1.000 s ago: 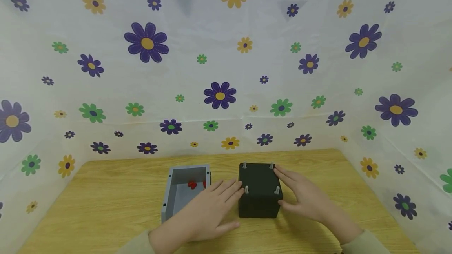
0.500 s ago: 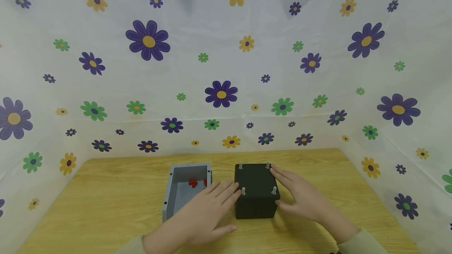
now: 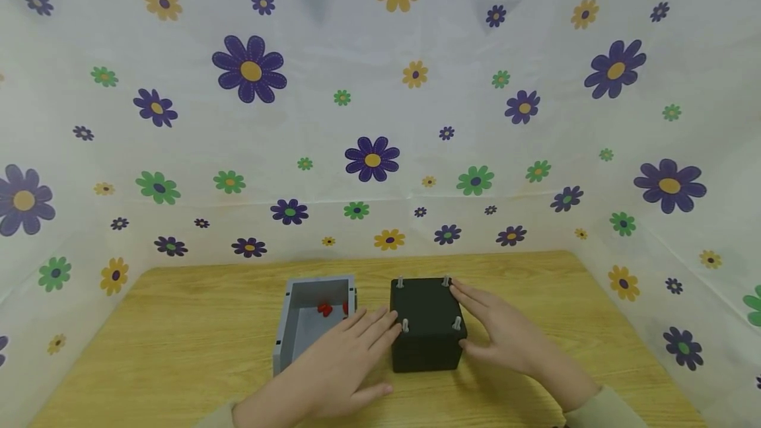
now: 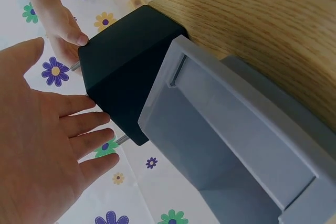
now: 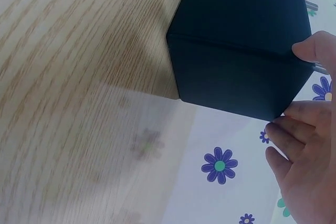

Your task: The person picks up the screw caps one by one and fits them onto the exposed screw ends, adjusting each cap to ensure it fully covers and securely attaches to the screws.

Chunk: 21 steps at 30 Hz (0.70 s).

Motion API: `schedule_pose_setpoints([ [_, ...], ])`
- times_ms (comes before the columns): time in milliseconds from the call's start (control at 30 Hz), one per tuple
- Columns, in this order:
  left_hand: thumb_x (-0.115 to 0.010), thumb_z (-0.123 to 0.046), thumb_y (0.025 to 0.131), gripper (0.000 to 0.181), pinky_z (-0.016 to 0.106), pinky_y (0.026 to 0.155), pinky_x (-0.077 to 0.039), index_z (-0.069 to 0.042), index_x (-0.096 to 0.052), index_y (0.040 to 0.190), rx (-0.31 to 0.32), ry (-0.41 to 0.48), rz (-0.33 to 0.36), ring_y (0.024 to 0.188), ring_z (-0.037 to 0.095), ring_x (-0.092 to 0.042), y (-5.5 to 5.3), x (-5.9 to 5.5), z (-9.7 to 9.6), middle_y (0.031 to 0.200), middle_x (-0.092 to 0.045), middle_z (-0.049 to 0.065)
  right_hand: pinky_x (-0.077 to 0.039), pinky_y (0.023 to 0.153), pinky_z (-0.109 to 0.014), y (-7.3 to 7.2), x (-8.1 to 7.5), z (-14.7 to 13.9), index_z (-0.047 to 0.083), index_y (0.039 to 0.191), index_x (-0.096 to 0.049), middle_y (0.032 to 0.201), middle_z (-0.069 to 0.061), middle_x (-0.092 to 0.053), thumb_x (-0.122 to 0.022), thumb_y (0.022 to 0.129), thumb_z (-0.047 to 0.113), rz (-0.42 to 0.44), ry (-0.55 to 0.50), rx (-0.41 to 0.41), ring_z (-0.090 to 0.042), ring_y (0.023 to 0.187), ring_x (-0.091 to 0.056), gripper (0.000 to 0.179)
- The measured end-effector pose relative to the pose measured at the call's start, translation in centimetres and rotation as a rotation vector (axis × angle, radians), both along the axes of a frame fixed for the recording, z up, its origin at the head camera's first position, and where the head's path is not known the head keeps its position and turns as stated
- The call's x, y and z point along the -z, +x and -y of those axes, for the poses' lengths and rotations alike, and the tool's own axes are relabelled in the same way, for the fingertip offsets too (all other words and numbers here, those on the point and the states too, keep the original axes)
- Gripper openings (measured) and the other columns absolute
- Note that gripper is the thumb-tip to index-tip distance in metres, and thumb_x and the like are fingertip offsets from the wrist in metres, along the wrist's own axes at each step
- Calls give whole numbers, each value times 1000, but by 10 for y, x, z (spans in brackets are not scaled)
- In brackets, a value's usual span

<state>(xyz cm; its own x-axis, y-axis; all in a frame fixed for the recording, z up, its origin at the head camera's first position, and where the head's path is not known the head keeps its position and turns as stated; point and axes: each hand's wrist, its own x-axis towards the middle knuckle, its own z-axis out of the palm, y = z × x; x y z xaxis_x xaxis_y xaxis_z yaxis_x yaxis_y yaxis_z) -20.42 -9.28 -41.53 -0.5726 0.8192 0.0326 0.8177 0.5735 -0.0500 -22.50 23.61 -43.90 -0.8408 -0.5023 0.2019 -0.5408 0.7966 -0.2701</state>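
A black box (image 3: pixel 425 306) stands on the table, with several short metal pegs (image 3: pixel 405 325) sticking up near its top corners. My left hand (image 3: pixel 339 362) is spread flat, fingertips at the box's upper left edge and thumb held away from it. On the other side my right hand (image 3: pixel 505 332) lays straight fingers along the upper right edge. Its thumb touches near the front right corner, as the right wrist view shows on the dark box (image 5: pixel 236 72). In the left wrist view the left palm (image 4: pixel 47 140) faces the camera, holding nothing.
Left of the box sits a grey bin (image 3: pixel 282 325), partly hidden by my left forearm. Small red pieces (image 3: pixel 324 309) lie inside it. A white sheet with printed flowers (image 3: pixel 380 104) rises behind and beside the wooden table (image 3: pixel 196 322).
The black box has slid a little to the left and slightly toward me, with both hands moving along at its sides. The grey bin has stayed in place.
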Motion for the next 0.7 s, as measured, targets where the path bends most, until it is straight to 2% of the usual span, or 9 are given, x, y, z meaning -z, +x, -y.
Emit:
schedule_pose_setpoints([
  [233,-32,-65,110,77,47,132,-31,-12,-37,165,-2,2,11,162,27,-32,1,-1,2,175,-32,7,-51,114,-57,1,-2,1,4,162,-41,169,-12,-42,-75,92,31,-15,6,-18,-37,146,-54,82],
  [400,-35,-64,110,76,48,131,-32,-12,-37,165,7,10,20,162,28,-33,1,-1,2,175,-33,7,-50,114,-58,2,-5,-1,2,162,-40,169,-13,-42,-75,94,31,-9,9,-35,-38,146,-53,81],
  [700,-36,-63,110,75,49,130,-34,-11,-38,165,12,10,33,161,28,-35,-1,-3,2,174,-34,7,-49,114,-59,2,-9,-4,0,161,-41,168,-16,-42,-70,96,23,-7,1,-76,-39,146,-52,75],
])
